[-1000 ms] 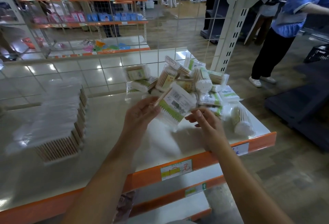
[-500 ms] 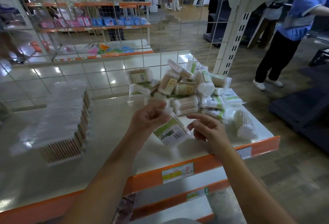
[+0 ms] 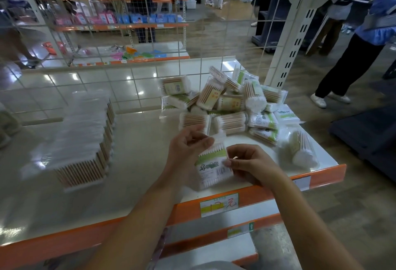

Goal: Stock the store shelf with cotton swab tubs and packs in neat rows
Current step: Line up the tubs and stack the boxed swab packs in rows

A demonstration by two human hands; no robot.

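Observation:
Both hands hold one flat cotton swab pack (image 3: 211,165) with a green and white label, just above the shelf (image 3: 137,162) near its front edge. My left hand (image 3: 185,147) pinches the pack's top left corner. My right hand (image 3: 249,163) grips its right side with curled fingers. Behind them at the shelf's right lies a loose pile of swab tubs and packs (image 3: 233,102). A neat block of stacked swab packs (image 3: 83,139) stands on the left of the shelf.
A wire grid (image 3: 150,40) backs the shelf, with a white upright post (image 3: 293,34) at the right. An orange front rail carries a price tag (image 3: 218,205). A person in blue (image 3: 362,40) stands in the aisle at the right.
The pack has come down and toward me, from in front of the pile to just above the shelf's front. My right hand, open beside it before, now grips its right side.

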